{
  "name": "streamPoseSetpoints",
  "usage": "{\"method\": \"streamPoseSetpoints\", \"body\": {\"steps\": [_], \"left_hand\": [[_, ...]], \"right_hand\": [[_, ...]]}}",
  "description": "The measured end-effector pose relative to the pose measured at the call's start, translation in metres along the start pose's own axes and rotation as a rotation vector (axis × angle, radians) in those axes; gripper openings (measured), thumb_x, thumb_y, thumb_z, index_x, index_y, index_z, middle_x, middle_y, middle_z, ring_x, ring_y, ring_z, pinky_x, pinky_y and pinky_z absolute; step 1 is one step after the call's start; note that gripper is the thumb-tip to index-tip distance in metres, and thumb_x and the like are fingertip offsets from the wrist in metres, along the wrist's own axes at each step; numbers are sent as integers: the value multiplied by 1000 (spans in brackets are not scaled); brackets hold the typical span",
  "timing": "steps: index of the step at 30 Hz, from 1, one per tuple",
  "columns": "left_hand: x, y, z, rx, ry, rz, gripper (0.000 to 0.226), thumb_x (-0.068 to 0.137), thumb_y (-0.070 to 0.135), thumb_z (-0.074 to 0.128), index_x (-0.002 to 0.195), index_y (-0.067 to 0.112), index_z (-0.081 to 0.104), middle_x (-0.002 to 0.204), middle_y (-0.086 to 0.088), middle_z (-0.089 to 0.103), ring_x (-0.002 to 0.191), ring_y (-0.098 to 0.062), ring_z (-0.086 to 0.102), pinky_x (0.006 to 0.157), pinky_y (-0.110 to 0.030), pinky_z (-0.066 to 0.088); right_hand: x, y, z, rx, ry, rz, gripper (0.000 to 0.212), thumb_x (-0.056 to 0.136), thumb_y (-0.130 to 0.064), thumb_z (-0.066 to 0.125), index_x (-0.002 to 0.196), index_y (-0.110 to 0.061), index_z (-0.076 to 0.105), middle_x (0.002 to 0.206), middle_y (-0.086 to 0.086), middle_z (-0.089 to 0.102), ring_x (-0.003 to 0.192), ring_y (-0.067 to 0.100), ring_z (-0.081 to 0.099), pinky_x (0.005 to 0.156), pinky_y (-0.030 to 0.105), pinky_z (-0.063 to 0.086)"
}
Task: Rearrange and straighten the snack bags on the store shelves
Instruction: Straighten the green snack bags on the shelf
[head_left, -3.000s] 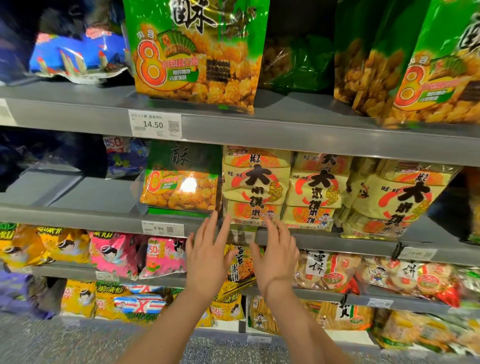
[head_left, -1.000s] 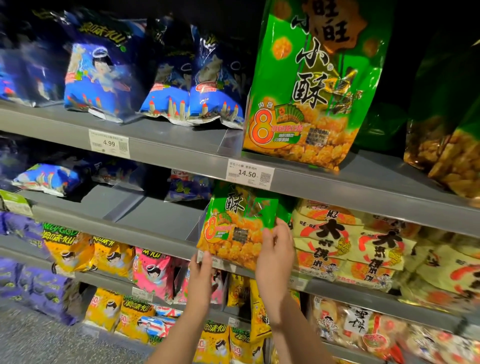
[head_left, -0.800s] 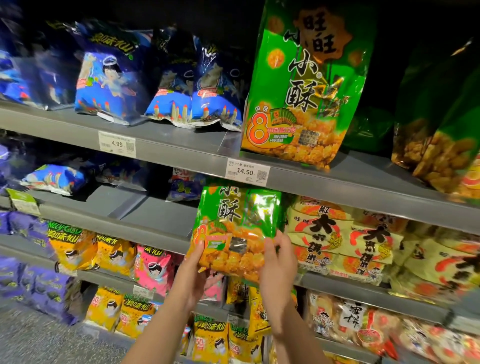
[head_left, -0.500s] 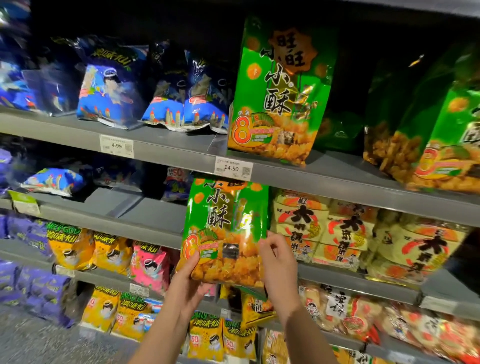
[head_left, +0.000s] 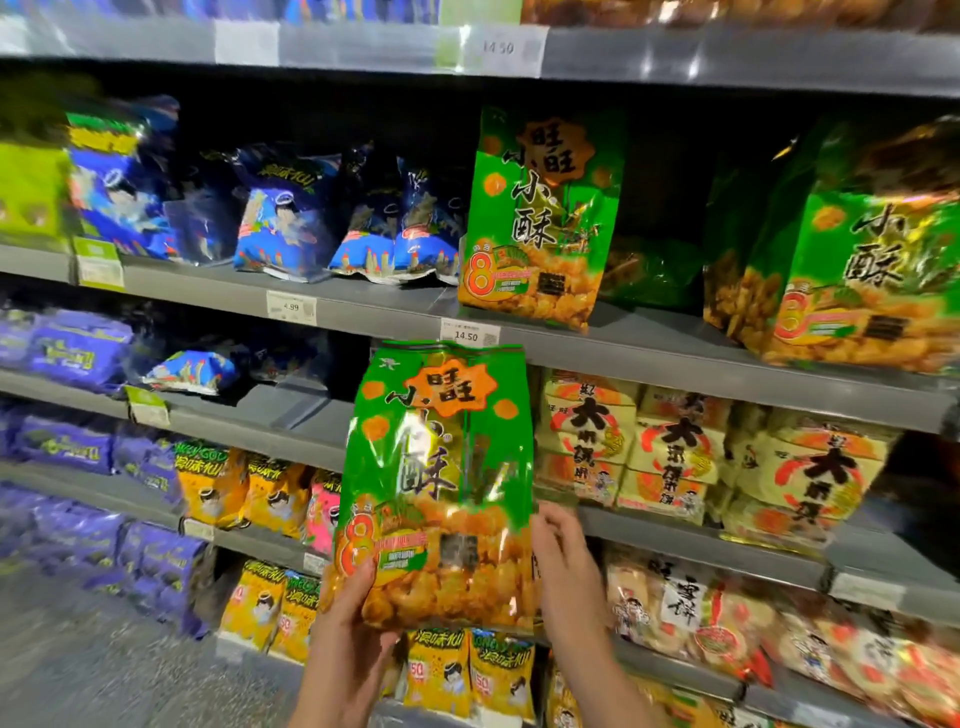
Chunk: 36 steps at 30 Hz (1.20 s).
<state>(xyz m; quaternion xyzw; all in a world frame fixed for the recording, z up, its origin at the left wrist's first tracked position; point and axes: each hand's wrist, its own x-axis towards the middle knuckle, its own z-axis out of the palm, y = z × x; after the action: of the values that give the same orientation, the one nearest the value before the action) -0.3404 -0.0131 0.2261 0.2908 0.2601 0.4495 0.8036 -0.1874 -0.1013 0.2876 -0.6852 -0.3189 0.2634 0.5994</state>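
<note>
Holding a big green snack bag (head_left: 439, 483) upright in front of the shelves, both hands grip its bottom corners. The left hand (head_left: 345, 631) has fingers curled around the left corner. The right hand (head_left: 563, 577) presses the right edge. A matching green bag (head_left: 540, 218) stands on the shelf (head_left: 675, 348) above.

1. The grey shelf (head_left: 675, 345) carries an upright green snack bag (head_left: 540, 218), blue bags (head_left: 291, 223) to its left and more green bags (head_left: 872, 280) to its right.
2. The shelf below (head_left: 701, 540) carries stacked yellow rice-cracker packs (head_left: 675, 452).
3. Lower shelves carry purple bags (head_left: 67, 447) and orange bags (head_left: 213, 483).
</note>
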Motion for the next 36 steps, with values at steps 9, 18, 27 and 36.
{"method": "streamPoseSetpoints", "body": {"steps": [9, 18, 27, 36], "left_hand": [[-41, 33, 78, -41, -112, 183, 59, 70, 35, 68, 121, 7, 57, 104, -14, 70, 90, -30, 68, 69, -41, 59], [0, 37, 227, -127, -318, 242, 59, 76, 27, 60, 133, 13, 47, 121, -13, 62, 96, -24, 68, 64, -36, 57], [58, 17, 282, 329, -451, 1, 85, 57, 53, 79, 130, 21, 50, 125, -8, 61, 111, -29, 59, 86, -50, 49], [72, -7, 252, 329, -422, 68, 51, 76, 34, 62, 124, 28, 48, 116, -5, 65, 102, -23, 63, 74, -37, 52]], "right_hand": [[-36, -39, -44, 152, -9, -147, 29, 91, -41, 46, 120, -44, 41, 121, -20, 47, 102, -4, 47, 80, 16, 37], [-11, -95, -122, 114, 133, -296, 37, 87, -44, 54, 114, -54, 30, 114, -27, 48, 101, -6, 48, 86, 22, 36], [45, -106, -174, 121, 393, -291, 52, 91, -40, 53, 138, -29, 34, 125, -10, 50, 112, 12, 47, 91, 29, 36], [70, -64, -155, 30, 472, -190, 53, 90, -45, 50, 135, -22, 35, 119, -3, 54, 108, 17, 51, 87, 30, 40]]}}
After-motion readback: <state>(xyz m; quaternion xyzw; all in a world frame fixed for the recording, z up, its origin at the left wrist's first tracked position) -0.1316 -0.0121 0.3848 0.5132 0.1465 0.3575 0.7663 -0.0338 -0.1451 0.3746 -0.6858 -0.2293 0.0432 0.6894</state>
